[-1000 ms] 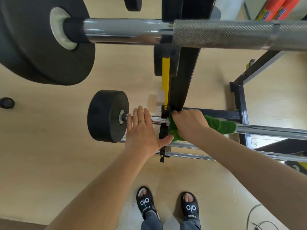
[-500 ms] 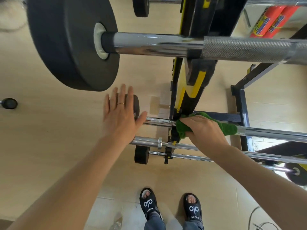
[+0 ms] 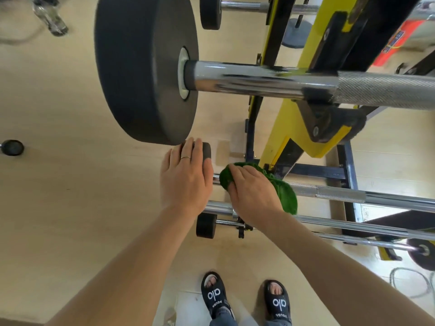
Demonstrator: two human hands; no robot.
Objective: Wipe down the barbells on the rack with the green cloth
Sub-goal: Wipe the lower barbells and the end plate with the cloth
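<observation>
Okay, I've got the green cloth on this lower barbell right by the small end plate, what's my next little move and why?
Probably slide the green cloth rightward along the barbell. Your right hand grips it wrapped round the bar's left end, your left hand rests on the small plate as a brace, and a long stretch of shaft lies bare to the right.

The barbells [image 3: 270, 78] show glossy chromed metal with rough knurled stretches; the big plate [image 3: 141, 67] looks matt black rubber, the green cloth [image 3: 286, 191] fuzzy, the rack [image 3: 294, 118] painted yellow and black, the floor [image 3: 58, 184] smooth pale wood
</observation>
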